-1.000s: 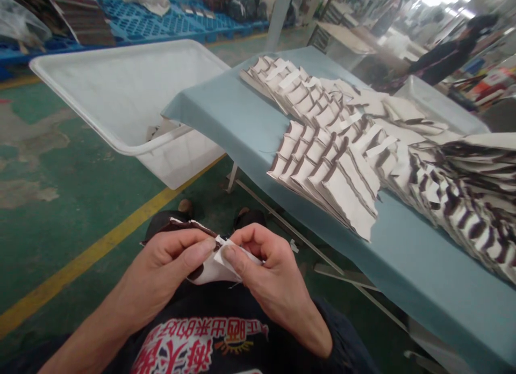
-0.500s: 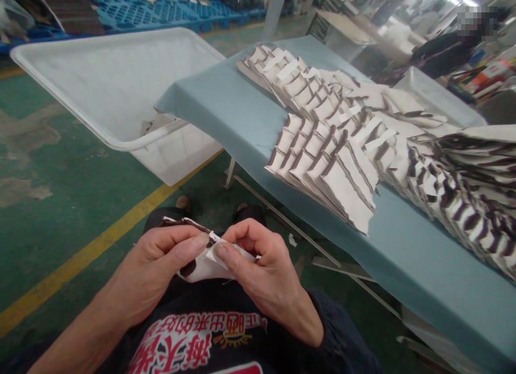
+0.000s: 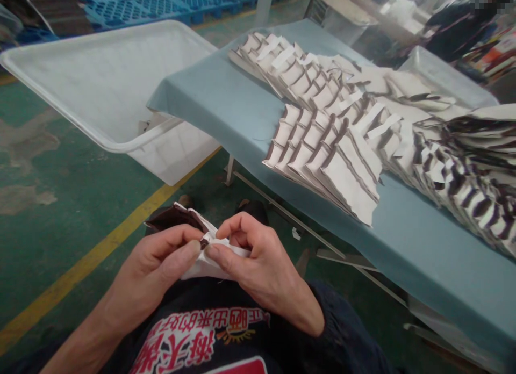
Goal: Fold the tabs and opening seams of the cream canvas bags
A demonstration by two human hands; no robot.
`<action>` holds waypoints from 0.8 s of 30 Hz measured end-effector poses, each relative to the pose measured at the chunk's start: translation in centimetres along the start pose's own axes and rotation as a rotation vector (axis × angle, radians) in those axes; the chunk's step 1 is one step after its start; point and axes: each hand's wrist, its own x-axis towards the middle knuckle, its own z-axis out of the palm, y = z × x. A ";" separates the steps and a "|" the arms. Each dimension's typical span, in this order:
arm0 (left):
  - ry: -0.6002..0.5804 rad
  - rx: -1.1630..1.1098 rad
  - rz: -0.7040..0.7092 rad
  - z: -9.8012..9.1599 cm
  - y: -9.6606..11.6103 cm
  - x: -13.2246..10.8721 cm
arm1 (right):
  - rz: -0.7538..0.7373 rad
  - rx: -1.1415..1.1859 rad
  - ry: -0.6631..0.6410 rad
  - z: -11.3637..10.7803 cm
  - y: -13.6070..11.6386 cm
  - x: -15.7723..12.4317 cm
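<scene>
Between my two hands, above my lap, is a stitched fabric piece (image 3: 197, 269), white on one side and dark brown on the other. My left hand (image 3: 163, 261) pinches it between thumb and forefinger at a seam. My right hand (image 3: 252, 253) pinches the same seam from the other side, its thumb tip close to the left thumb. A dark brown flap (image 3: 175, 218) with a frayed white edge stands up beyond my left fingers. The palms hide part of the cloth. On the table to the right lies a fanned stack of similar white pieces (image 3: 310, 143) with brown edges.
The table (image 3: 193, 97) has a blue-grey cover and more overlapping rows of pieces (image 3: 455, 180). A large white plastic bin (image 3: 80, 94) stands by its left end. Blue pallets (image 3: 121, 11) lie behind. A person in dark clothes (image 3: 459, 30) is at the far right.
The brown flap beyond my left hand has risen and opened out to show more of its dark side. Both hands have shifted slightly left, still pinching the seam. The view has moved a little.
</scene>
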 end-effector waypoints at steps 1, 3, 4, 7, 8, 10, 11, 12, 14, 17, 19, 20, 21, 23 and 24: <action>-0.033 -0.040 -0.007 0.1 0.2 0.0 | 0.000 -0.015 0.009 0.0 0.0 0.0; -0.064 -0.089 -0.032 0.5 0.9 0.1 | -0.018 -0.050 0.029 0.1 0.2 0.1; -0.051 -0.078 -0.042 0.7 1.3 0.2 | -0.033 -0.068 0.041 0.2 0.3 0.1; 0.027 0.008 -0.049 1.2 2.2 0.4 | -0.071 -0.098 0.076 0.3 0.6 0.1; 0.043 0.033 -0.042 1.3 2.3 0.4 | -0.067 -0.091 0.075 0.3 0.7 0.2; 0.059 0.072 -0.021 1.4 2.3 0.5 | -0.031 -0.039 0.033 0.0 0.8 0.6; 0.065 0.089 -0.004 1.5 2.1 0.4 | -0.004 0.006 -0.008 -0.2 0.9 0.9; 0.068 0.110 0.010 1.5 1.9 0.4 | 0.022 0.061 -0.058 -0.5 0.9 1.2; 0.093 0.153 0.045 1.7 1.4 0.2 | 0.069 0.200 -0.181 -0.9 1.2 2.1; 0.186 0.182 0.104 2.4 0.6 -0.2 | 0.156 0.414 -0.371 -1.0 1.7 3.3; 0.265 0.169 0.111 3.0 0.4 -0.4 | 0.191 0.501 -0.407 -0.7 2.2 3.8; 0.297 0.157 0.090 3.4 0.5 -0.5 | 0.191 0.523 -0.394 -0.4 2.5 3.8; 0.322 0.142 0.061 3.8 0.6 -0.6 | 0.181 0.539 -0.372 -0.1 2.8 3.9; 0.366 0.119 0.023 4.5 1.3 -0.6 | 0.147 0.561 -0.338 0.6 3.2 3.8; 0.381 0.117 0.020 4.8 1.6 -0.6 | 0.129 0.576 -0.324 1.0 3.4 3.7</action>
